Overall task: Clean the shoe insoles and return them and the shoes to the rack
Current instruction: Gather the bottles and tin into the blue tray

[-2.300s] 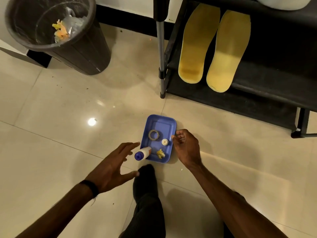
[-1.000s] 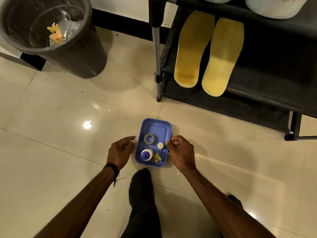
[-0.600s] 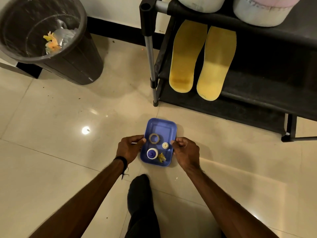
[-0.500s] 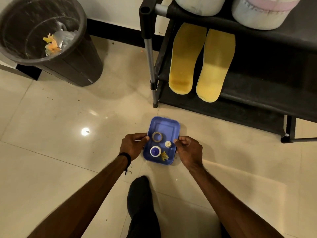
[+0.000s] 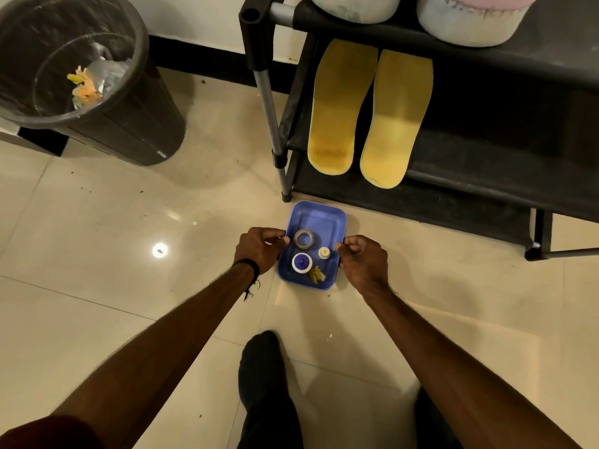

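The shoe rack [image 5: 486, 150] fills the upper right, its left post [image 5: 269, 102] standing on the tiled floor [image 5: 113, 303]. Two yellow insoles [image 5: 369, 108] lie side by side on its middle shelf, heels overhanging the shelf's front edge, and the pale shoes [image 5: 415, 14] sit on the shelf above. By that showing the cleaning and the return look done; what seems left is clearing away the kit. A black bin [image 5: 107, 124] with scraps in it stands at the floor's upper left, well apart from the rack.

Just in front of the rack's left foot sits a blue tray [image 5: 324, 215], holding a tape ring [image 5: 303, 238], a blue-capped bottle [image 5: 301, 262], a small white cap [image 5: 324, 253] and a yellow scrap [image 5: 317, 274]. The left hand [image 5: 256, 249] grips the tray's left edge with curled fingers; the right hand [image 5: 364, 260] grips its right edge likewise.

Open floor lies to the left and toward the person; the rack's bottom shelf and post crowd the tray's far end, so lifting straight up or drawing back looks safest.
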